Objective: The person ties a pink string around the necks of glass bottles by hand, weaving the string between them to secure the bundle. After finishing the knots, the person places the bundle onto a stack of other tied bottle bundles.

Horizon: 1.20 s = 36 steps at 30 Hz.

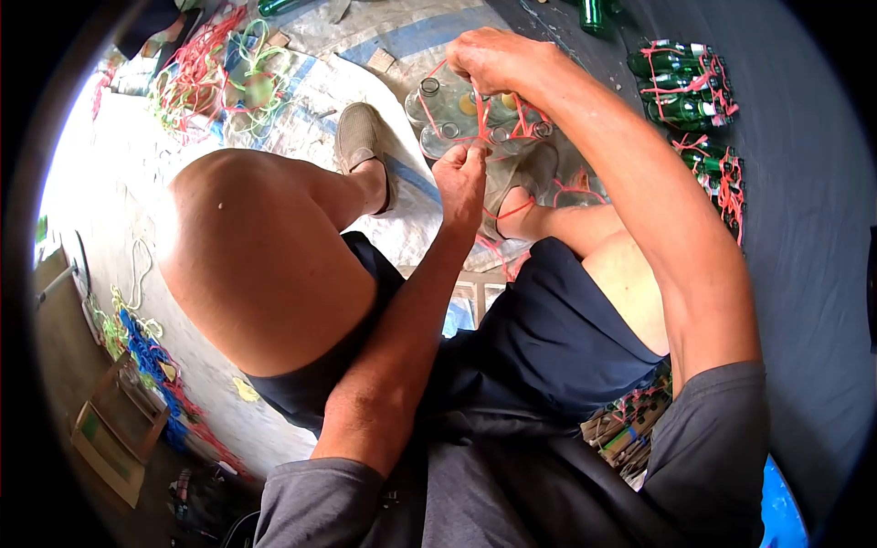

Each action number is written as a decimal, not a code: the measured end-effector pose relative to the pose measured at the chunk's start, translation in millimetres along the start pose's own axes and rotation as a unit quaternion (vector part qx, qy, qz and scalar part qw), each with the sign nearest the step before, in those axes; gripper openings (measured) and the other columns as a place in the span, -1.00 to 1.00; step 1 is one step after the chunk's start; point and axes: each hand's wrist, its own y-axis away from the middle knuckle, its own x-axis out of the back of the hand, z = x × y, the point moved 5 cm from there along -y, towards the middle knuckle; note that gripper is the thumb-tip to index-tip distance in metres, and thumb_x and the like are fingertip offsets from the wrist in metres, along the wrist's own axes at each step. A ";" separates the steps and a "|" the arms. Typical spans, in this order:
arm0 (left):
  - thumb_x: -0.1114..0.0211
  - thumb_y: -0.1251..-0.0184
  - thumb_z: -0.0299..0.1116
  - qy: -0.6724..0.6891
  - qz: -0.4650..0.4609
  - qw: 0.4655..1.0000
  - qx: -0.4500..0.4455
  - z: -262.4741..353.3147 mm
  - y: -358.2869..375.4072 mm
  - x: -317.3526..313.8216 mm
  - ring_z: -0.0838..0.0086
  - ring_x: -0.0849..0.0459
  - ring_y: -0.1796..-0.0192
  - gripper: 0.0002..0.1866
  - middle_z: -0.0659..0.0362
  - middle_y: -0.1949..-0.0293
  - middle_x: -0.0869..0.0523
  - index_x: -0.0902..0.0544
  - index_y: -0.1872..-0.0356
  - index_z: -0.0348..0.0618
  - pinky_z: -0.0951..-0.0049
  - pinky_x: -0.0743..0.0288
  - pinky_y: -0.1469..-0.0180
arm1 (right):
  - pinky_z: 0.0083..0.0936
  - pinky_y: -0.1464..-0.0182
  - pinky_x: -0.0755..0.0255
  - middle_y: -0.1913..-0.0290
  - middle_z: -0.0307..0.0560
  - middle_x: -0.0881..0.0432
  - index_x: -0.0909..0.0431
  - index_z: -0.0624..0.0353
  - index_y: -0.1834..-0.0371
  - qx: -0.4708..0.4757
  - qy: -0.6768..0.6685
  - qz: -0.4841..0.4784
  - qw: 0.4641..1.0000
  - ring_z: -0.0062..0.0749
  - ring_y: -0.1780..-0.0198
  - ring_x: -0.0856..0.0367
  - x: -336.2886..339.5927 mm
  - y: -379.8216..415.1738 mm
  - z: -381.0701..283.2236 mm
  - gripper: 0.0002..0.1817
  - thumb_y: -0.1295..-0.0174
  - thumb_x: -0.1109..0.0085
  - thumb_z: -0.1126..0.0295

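Note:
A cluster of clear glass bottles (440, 108) stands between my feet, mouths facing up toward me. Red plastic string (481, 117) runs around and across their necks. My left hand (462, 180) is closed at the near side of the cluster, with thumb and forefinger pinching the string. Over the far side, my right hand (493, 60) is closed as well, and string stretches down from its fingers to the bottles. A loose length of the string trails below my left hand beside my shoe. The palm side of my right hand is hidden.
Bundles of green bottles (681, 87) tied with red string lie at the right. Tangled red and green string (215, 87) is heaped at the upper left, and blue and red string (151, 352) at the lower left. A pale sheet (393, 41) covers the floor.

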 end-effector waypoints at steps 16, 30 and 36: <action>-0.40 -0.48 -0.27 -0.011 -0.010 1.000 0.024 3.2 0.4 -0.4 0.76 -0.29 0.58 -0.76 0.43 0.57 -0.51 -0.76 0.33 -0.24 0.61 -0.08 0.52 | -0.07 0.03 -0.66 0.17 0.09 -0.79 -0.70 0.17 0.18 -0.086 0.040 -0.020 0.995 0.16 -0.03 -0.78 -4.9 -8.3 -16.1 -0.67 0.09 -0.44 0.61; -0.36 -0.46 -0.44 -0.013 0.002 1.000 0.024 19.6 3.5 8.6 0.78 -0.30 0.53 -0.82 0.46 0.55 -0.50 -0.78 0.34 -0.34 0.59 -0.07 0.47 | -0.09 -0.16 -0.70 -0.09 0.08 -0.82 -0.79 0.10 0.03 -0.162 0.054 -0.043 0.984 0.02 -0.16 -0.80 -5.6 -6.6 -16.5 -0.70 -0.16 -0.36 0.55; -0.37 -0.42 -0.47 -0.031 0.011 0.999 0.019 20.0 2.4 14.8 0.76 -0.32 0.53 -0.84 0.45 0.54 -0.51 -0.80 0.34 -0.35 0.57 -0.10 0.46 | -0.05 -0.17 -0.70 -0.10 0.15 -0.80 -0.78 0.14 0.00 -0.193 -0.001 -0.034 0.981 0.06 -0.18 -0.79 -3.7 5.8 -11.5 -0.68 -0.16 -0.33 0.57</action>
